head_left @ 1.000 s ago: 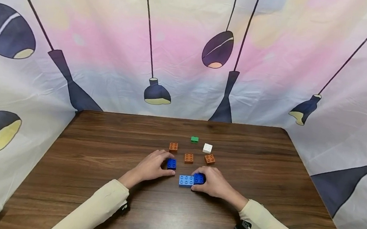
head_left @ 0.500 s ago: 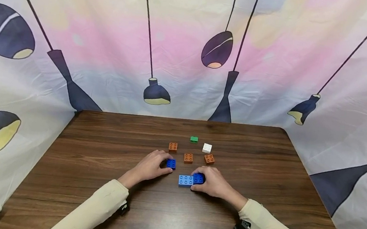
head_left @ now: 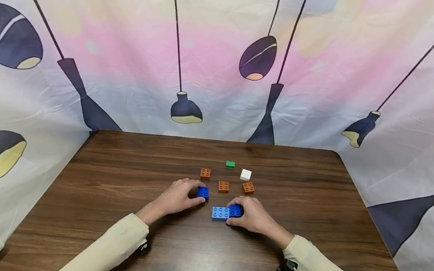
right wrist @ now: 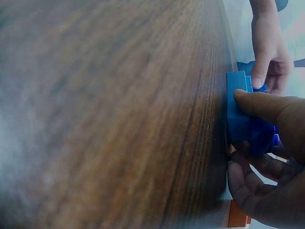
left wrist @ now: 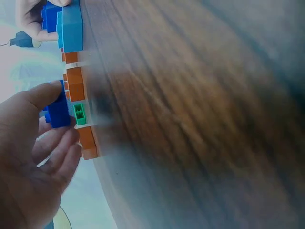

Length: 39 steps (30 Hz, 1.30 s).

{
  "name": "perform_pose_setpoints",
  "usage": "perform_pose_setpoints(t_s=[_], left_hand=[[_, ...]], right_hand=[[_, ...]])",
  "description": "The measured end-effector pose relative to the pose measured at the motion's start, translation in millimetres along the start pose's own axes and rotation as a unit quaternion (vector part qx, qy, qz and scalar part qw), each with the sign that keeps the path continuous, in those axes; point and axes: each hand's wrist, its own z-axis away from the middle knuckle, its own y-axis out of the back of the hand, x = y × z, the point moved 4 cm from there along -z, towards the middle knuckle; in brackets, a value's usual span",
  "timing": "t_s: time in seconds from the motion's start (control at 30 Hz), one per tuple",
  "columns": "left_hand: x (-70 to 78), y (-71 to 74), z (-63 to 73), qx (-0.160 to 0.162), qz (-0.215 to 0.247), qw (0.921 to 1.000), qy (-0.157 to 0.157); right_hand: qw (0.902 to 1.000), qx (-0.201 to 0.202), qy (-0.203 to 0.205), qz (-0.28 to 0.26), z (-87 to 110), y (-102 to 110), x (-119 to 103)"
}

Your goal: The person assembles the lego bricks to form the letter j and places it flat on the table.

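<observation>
In the head view my left hand [head_left: 180, 197] pinches a dark blue toy building brick [head_left: 203, 193] between thumb and fingers. From the left wrist, this brick [left wrist: 59, 109] shows its underside a little above the tabletop. My right hand [head_left: 253, 214] grips a second dark blue brick [head_left: 235, 210], which sits on the right end of a longer light blue brick [head_left: 220, 213]. The light blue brick [right wrist: 236, 107] rests on the table in the right wrist view, with the right thumb against its side. Fingertips partly hide both dark blue bricks.
Beyond the hands lie three orange bricks, one at left [head_left: 205, 173], one in the middle [head_left: 223, 187] and one at right [head_left: 248, 188]. A white brick [head_left: 246, 175] and a small green brick [head_left: 230, 164] lie farther back. A printed cloth [head_left: 225, 65] hangs behind the wooden table [head_left: 125, 165].
My left thumb has come in from beside the dark blue brick, and the hand now pinches it. The right hand and the light blue brick stay in place.
</observation>
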Motion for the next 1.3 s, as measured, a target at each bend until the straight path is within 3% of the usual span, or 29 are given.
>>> perform_pose_setpoints(t_s=[0.8,1.3], left_hand=[[29.8,-10.1,8.4,-0.054,0.014,0.9971,-0.050],[31.8,-15.0,9.2,-0.060,0.006,0.9956,-0.072]], right_hand=[[1.0000,0.000,0.006,-0.007,1.7,-1.2,0.6],[0.9999,0.002,0.007,-0.009,0.7,0.0,1.1]])
